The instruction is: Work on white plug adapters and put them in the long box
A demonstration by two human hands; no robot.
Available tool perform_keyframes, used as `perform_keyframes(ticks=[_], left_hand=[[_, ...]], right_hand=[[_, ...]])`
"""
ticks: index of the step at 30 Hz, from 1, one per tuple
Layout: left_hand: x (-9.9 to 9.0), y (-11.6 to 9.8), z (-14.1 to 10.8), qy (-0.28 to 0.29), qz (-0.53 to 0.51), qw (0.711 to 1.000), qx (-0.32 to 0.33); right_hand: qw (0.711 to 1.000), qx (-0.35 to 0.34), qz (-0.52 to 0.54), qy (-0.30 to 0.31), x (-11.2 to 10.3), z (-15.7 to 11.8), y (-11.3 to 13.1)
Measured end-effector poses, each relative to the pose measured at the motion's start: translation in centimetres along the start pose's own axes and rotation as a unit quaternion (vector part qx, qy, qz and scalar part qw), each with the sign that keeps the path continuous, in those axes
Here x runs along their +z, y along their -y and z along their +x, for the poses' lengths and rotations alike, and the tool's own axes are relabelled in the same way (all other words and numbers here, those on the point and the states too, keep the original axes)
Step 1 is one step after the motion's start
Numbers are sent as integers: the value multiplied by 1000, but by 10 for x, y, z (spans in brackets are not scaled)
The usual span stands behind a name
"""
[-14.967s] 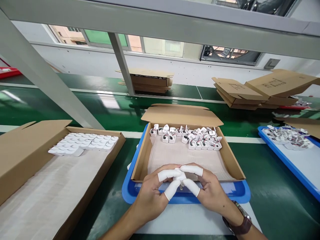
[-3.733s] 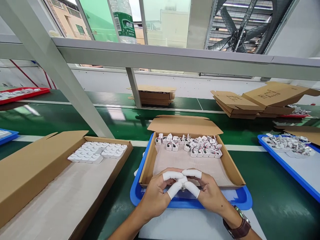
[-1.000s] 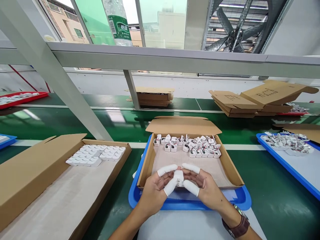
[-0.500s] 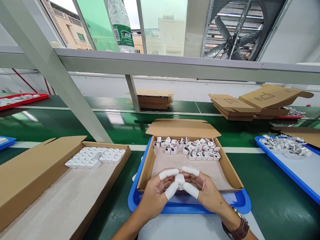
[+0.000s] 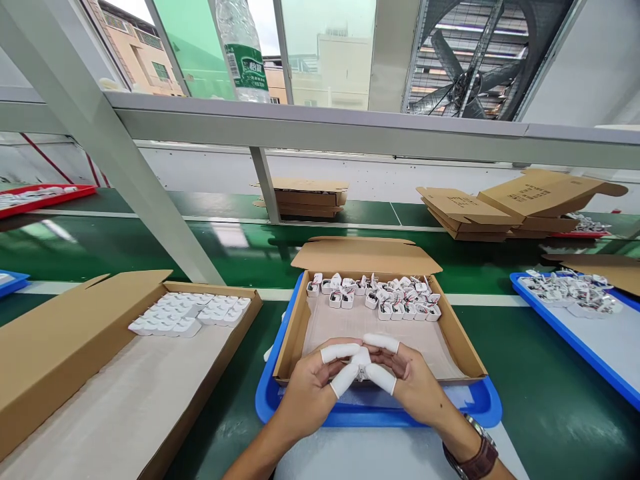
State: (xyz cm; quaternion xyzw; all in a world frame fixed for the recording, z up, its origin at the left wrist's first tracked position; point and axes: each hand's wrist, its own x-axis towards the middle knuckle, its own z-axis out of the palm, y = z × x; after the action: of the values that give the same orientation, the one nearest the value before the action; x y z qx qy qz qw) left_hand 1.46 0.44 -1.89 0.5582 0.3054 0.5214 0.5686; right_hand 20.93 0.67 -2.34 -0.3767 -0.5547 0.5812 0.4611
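My left hand and my right hand meet over the near edge of an open cardboard box. Between them they pinch a small white plastic housing, thumbs on the near side and index fingers at the top. White finger cots cover the thumbs and index fingers. Part of the housing is hidden behind the fingertips. In the box's far half sit several white housings with wires, on a paper liner. The box rests on a blue tray.
At left lies another cardboard box with rows of white caps. To the right, a blue tray holds wired parts. Folded cartons stand on the green belt behind. A slanted metal post crosses at left.
Both hands stay together at the box's near edge with the housing between them. The index fingertips have shifted slightly over it, and the housing looks slightly turned.
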Motion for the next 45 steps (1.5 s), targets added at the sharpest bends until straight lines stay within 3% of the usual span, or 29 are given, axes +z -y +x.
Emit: perform_keyframes(ticks=[8,23,32,38,41,45], left_hand=[[2,-5,-3,15,42,999,1],[2,-11,-1,27,74,997,18],[1,-6,2,54,21,998,19],[0,-5,-3,-10,146,984,98],[4,-1,-5,-30,266,954,137],[12,-1,-4,-41,310,933,176]], right_hand=[[998,-24,-59,0,6,-3,7],[998,-27,-54,16,4,-3,2],[999,-31,23,-5,2,0,2],[996,-50,60,-52,0,2,-4],[997,-42,57,-40,0,2,-5],[998,-41,39,-21,1,2,-2]])
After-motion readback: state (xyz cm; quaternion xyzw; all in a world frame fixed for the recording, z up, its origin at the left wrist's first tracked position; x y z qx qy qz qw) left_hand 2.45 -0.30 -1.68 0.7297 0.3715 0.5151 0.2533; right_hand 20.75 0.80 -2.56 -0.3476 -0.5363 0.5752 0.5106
